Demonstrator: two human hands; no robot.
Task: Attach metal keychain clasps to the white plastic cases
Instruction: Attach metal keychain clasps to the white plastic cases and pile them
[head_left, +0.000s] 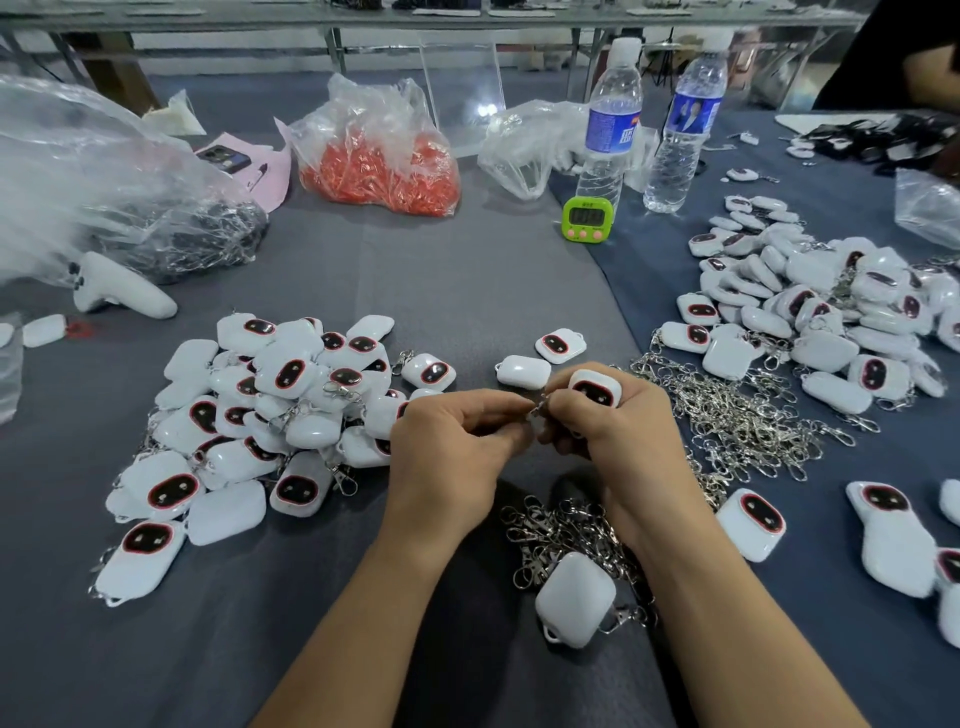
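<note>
While the right hand (618, 431) grips a white case (595, 388) in curled fingers above the middle of the worktop (441, 291), the left hand (452, 441) pinches a metal clasp (537, 408) at the case's left side. The case's dark oval face points up and toward the near edge, and the oval's long axis runs left to right. Fingers hide the lower body. A pile of cases (270, 415) lies toward the left edge, with loose clasps (737, 410) toward the right.
</note>
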